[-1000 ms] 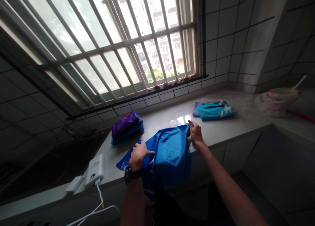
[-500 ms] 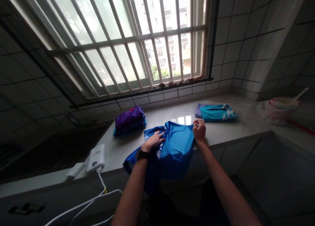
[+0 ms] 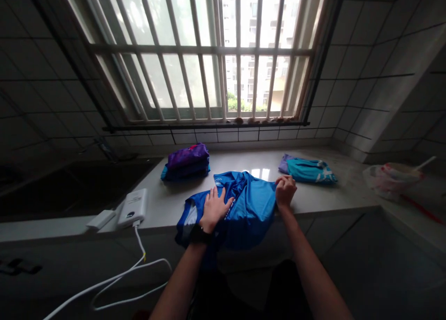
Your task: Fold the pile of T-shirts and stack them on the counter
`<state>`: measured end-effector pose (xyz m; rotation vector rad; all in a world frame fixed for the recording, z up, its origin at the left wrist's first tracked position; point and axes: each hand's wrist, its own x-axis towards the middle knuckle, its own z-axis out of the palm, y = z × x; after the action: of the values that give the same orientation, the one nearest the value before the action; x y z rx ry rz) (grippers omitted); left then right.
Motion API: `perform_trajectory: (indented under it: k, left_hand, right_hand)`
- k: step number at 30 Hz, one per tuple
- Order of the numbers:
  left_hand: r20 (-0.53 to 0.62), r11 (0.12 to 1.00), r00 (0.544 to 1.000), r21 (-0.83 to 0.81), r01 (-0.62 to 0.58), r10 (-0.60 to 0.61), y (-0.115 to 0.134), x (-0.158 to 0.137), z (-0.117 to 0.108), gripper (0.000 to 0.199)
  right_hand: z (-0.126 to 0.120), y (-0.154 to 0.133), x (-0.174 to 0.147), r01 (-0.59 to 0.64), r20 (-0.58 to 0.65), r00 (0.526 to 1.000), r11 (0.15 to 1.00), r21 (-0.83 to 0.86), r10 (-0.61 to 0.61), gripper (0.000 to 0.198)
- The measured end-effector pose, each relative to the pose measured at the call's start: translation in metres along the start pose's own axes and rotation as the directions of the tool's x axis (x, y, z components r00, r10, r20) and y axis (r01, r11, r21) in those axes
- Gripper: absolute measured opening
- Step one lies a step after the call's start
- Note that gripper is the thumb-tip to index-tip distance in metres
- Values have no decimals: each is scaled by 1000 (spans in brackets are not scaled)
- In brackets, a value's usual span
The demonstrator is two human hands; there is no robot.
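A blue sports shirt [image 3: 251,204] lies rumpled on the counter, its lower part hanging over the front edge. My left hand [image 3: 215,207], with a dark watch on the wrist, rests flat on the left half of the shirt, fingers spread. At the right end of the cloth, my right hand [image 3: 285,190] is closed on the shirt's edge. Behind and to the left sits a folded stack of purple and blue clothes [image 3: 188,162]. A folded teal and lavender garment [image 3: 306,169] lies just beyond my right hand.
The pale counter [image 3: 160,204] carries a white power bank [image 3: 134,207] with a white cable [image 3: 139,243] hanging off the front. Left of it is a dark sink [image 3: 80,185]. A bowl in a plastic bag [image 3: 393,178] stands far right. A barred window [image 3: 209,50] is behind.
My left hand has spread out flatter over the shirt, whose left part is now more opened out on the counter. My right hand keeps its hold. The camera view has tilted.
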<state>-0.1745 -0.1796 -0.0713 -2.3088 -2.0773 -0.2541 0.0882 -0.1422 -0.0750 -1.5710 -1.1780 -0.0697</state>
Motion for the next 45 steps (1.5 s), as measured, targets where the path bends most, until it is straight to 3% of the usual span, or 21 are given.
perform_trajectory:
  k: [3, 6, 8, 10, 12, 13, 14, 15, 17, 19, 20, 21, 26, 29, 31, 35, 37, 39, 40, 43, 45]
  left_hand:
    - [21, 960, 960, -47, -277, 278, -4, 7, 3, 58]
    - [19, 901, 902, -67, -428, 430, -8, 15, 0, 53]
    - [7, 866, 868, -71, -495, 497, -9, 19, -1, 52]
    - [3, 813, 815, -83, -577, 579, -8, 19, -4, 50]
    - [-24, 779, 783, -89, -621, 621, -6, 16, -7, 45]
    - [-45, 779, 783, -87, -621, 620, -5, 12, -8, 44]
    - [-81, 808, 811, -79, -584, 579, -4, 8, -10, 44]
    - [-121, 865, 864, -67, -498, 488, -4, 3, -11, 46]
    - [-183, 984, 970, -51, -172, 160, -5, -10, -12, 53]
    - [-177, 983, 967, -34, 180, -184, -12, -22, -9, 55]
    - [-153, 960, 948, -15, 280, -279, -16, -26, -7, 54]
    - [-121, 952, 945, 7, 307, -304, -20, -30, -5, 54]
    - [-81, 998, 994, 3, 68, -67, -35, -25, 2, 46]
    - [-123, 998, 992, -61, 26, -33, -34, -12, -1, 43]
    - [-135, 996, 991, -94, -11, -2, -32, -3, -4, 43]
    - [-126, 974, 970, -64, -218, 209, -25, 14, -12, 38]
    - [-127, 960, 953, -3, -279, 276, -22, 20, -18, 38]
    - [-142, 962, 952, 69, -265, 272, -18, 22, -25, 40]
    - [-158, 970, 959, 99, -223, 237, -16, 20, -29, 41]
    - [-208, 994, 978, 111, 5, 18, -8, 0, -37, 39]
    - [-166, 985, 976, 75, 155, -141, -3, -22, -37, 34]
  right_hand:
    - [-4, -6, -4, 78, 27, 997, 993, -85, -76, 26]
    - [-5, -19, -8, 256, 185, 955, 958, -129, -231, 30]
    - [-3, -32, -13, 417, 380, 855, 904, -97, -353, 33]
    - [0, -46, -20, 519, 598, 704, 852, -65, -383, 39]
    - [2, -57, -28, 549, 768, 571, 830, -95, -290, 47]
    - [1, -59, -31, 552, 818, 530, 823, -134, -222, 49]
    - [-1, -60, -34, 553, 846, 509, 813, -179, -160, 50]
    - [-5, -59, -37, 555, 856, 505, 801, -223, -111, 51]
    - [-16, -53, -41, 564, 847, 527, 775, -285, -72, 52]
    - [-30, -44, -44, 572, 824, 560, 761, -305, -91, 49]
    - [-37, -40, -44, 577, 810, 575, 758, -303, -114, 47]
    - [-43, -37, -43, 581, 798, 588, 755, -304, -132, 43]
    - [-60, -39, -29, 578, 771, 631, 712, -399, -80, 41]
    - [-55, -49, -27, 542, 751, 648, 769, -340, -125, 28]
    - [-45, -54, -31, 507, 767, 610, 842, -183, -201, 24]
    - [-18, -60, -41, 403, 826, 507, 915, 27, -247, 51]
    - [-4, -61, -42, 350, 860, 470, 936, 24, -198, 39]
    - [8, -60, -41, 314, 874, 460, 949, 8, -160, 22]
    - [12, -59, -41, 307, 862, 483, 952, -5, -152, 18]
    - [20, -52, -42, 300, 765, 627, 952, -61, -149, 12]
    - [21, -48, -44, 284, 703, 698, 954, -97, -136, 11]
